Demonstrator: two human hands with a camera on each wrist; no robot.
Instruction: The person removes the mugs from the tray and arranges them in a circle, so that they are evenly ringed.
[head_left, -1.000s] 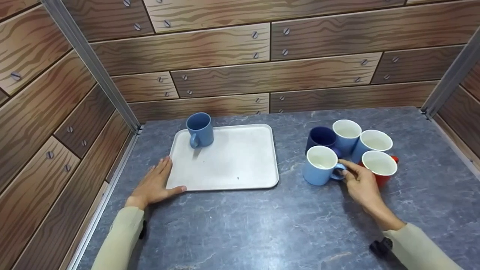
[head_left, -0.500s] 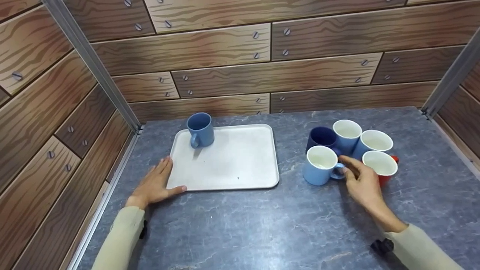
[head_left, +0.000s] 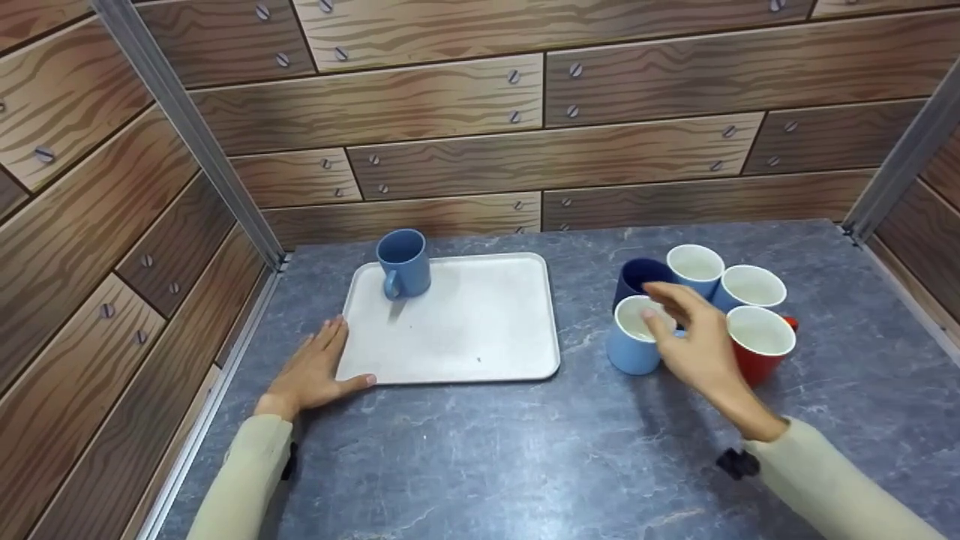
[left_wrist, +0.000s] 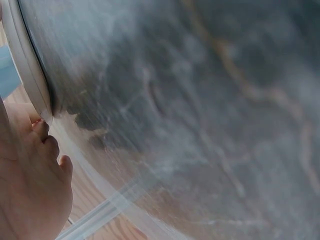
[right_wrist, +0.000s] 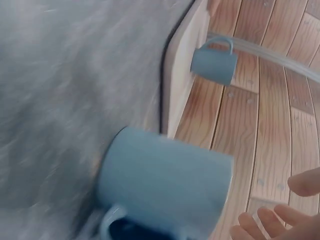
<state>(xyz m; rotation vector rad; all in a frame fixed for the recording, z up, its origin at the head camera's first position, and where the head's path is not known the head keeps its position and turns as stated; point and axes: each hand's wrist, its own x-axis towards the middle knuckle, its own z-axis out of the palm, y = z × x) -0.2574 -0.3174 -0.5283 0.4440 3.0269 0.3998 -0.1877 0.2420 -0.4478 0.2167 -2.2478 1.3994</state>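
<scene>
My left hand (head_left: 311,375) lies flat at the left edge of the white tray (head_left: 480,330), its thumb over the near left corner. On the tray's far left part stands a grey-blue mug (head_left: 409,274). Over the light blue mug (head_left: 631,352) my right hand (head_left: 701,345) hovers with fingers and thumb apart, holding nothing; it covers most of the handle in the head view. In the right wrist view those fingers (right_wrist: 267,220) are beyond the rim of the light blue mug, which stands upright on the table.
Close behind the light blue mug are a navy mug (head_left: 628,279) and two blue mugs with white insides, one at the back (head_left: 705,285) and one further right (head_left: 731,298). A red mug (head_left: 754,361) stands beside my right hand. Wood-patterned walls (head_left: 450,120) enclose the table.
My right hand has let go of the light blue mug's handle and moved up and left over its rim. The mug and my left hand stay put.
</scene>
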